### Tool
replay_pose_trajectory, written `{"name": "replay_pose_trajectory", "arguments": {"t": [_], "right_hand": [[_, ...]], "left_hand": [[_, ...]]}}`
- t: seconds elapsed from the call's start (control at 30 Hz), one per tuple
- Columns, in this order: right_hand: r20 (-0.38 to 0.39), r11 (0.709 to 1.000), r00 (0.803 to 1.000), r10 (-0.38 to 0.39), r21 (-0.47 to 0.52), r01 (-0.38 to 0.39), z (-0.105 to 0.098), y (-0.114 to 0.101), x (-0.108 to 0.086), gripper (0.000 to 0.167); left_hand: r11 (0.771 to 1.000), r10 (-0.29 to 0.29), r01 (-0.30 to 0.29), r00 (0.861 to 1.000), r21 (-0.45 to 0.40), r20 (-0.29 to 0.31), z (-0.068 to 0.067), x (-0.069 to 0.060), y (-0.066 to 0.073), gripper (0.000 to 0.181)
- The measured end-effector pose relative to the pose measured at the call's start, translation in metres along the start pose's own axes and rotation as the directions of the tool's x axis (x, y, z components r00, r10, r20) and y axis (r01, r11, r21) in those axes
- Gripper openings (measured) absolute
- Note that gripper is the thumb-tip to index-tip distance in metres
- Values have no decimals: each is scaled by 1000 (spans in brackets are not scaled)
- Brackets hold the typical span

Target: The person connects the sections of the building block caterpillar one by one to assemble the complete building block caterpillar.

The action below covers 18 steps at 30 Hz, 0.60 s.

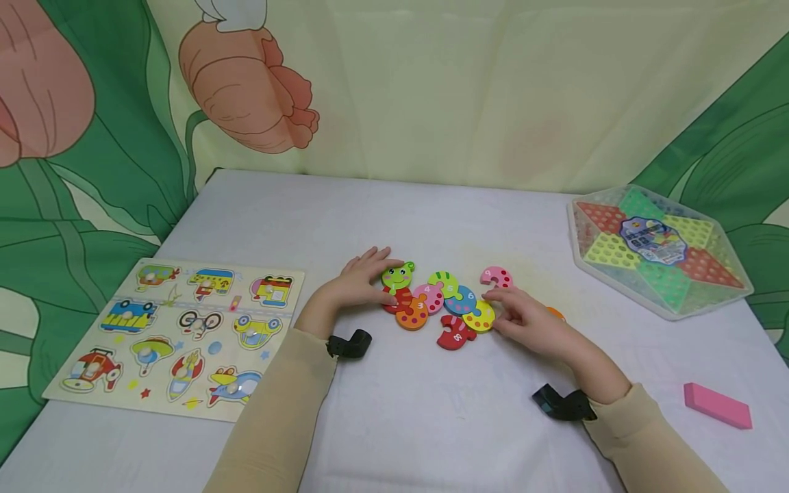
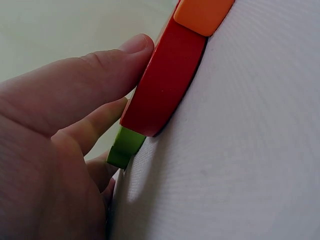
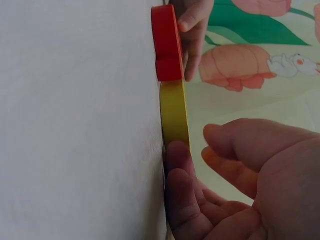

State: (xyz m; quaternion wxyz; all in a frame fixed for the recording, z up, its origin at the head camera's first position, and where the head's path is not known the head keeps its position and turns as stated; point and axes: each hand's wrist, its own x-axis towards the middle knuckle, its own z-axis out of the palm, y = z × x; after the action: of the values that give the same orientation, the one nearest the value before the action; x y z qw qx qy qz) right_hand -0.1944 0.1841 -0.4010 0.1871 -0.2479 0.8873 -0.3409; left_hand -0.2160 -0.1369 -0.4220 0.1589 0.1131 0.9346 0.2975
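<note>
A caterpillar puzzle lies in a wavy row of joined pieces. It runs from a green smiling head (image 1: 396, 275) through red (image 1: 401, 298), orange (image 1: 411, 318), pink, green and blue (image 1: 460, 301) to yellow (image 1: 479, 317). My left hand (image 1: 353, 282) rests at the head end, its thumb (image 2: 135, 47) touching the red piece. At the other end, my right hand (image 1: 531, 323) has its fingers beside the yellow piece (image 3: 174, 112). Separate from the row are a pink piece (image 1: 496, 276) above and a red piece (image 1: 456, 333) below. An orange piece (image 1: 556, 313) is mostly hidden behind the right hand.
On the left lies a wooden vehicle puzzle board (image 1: 216, 349), partly under my left forearm. A hexagonal checkers box (image 1: 659, 250) sits at the back right. Nearer the right edge is a pink block (image 1: 718, 405). A printed curtain (image 1: 431, 89) hangs behind the white-covered table (image 1: 431, 424).
</note>
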Motion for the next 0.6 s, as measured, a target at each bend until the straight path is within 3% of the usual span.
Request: {"name": "replay_pose_trajectory", "arguments": {"t": [0.33,0.6], "right_hand": [[-46,999,998,-43,-30,41,-7,-8,-3,42],[76,997,995,-68,-42,72,8,-30,0,44]], "left_hand": [[1000,-4,4,1000,3,-3,0,0,1,69],[1000,2,-2,1000,-7,4,-1,-2,1,68]]}}
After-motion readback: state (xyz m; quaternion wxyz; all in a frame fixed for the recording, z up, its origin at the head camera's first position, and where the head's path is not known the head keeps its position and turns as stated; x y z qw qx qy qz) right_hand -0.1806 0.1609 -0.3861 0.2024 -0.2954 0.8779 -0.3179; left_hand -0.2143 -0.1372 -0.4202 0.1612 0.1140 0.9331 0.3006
